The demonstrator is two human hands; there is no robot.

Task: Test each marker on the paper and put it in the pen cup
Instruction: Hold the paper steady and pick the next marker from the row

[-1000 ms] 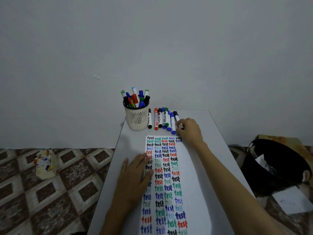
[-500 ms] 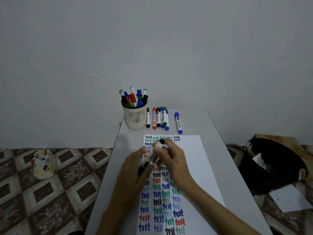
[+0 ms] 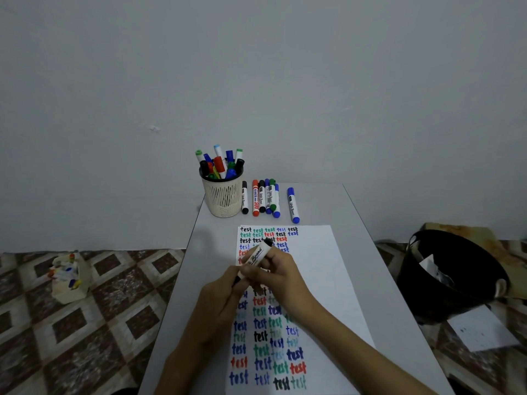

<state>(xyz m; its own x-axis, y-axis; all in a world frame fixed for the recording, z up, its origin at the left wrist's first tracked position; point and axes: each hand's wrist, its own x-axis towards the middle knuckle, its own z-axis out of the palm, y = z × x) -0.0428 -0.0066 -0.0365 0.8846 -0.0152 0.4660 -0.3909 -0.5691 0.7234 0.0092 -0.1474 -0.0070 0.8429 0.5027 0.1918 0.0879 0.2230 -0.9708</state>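
Black marker (image 3: 258,253): held off the paper (image 3: 313,252) by both grips, well on the person's side of the pen cup (image 3: 224,199).
Right grip (image 3: 281,276): fingers are curled round the white barrel near its middle, pinching it from the right.
Left grip (image 3: 221,300): fingertips are closed on the marker's lower black end. Whether that end is the cap cannot be told for certain.
Long axis: a slant is kept, with the low end at the left grip, farthest from the pen cup. The high black end is aimed back toward the pen cup's right side.
Coming move: uncapping is judged to be the step in hand. A pull along that slant is called for, the end drawn away by the left grip while the barrel is steadied by the right.
Writing side: the barrel is already held by the right grip, so the stroke is expected from it.
Paper surface: rows of "test" in black, green, red and blue are seen down the half below the pen cup. The half farther to the right is unmarked.
Pen cup: cream mesh, set at the far left of the worktop (image 3: 353,223) and crowded with upright markers.
Waiting markers (image 3: 262,198): a tight row is laid just right of the pen cup.
Blue marker (image 3: 293,205): laid alone, farther right of the pen cup than that row.
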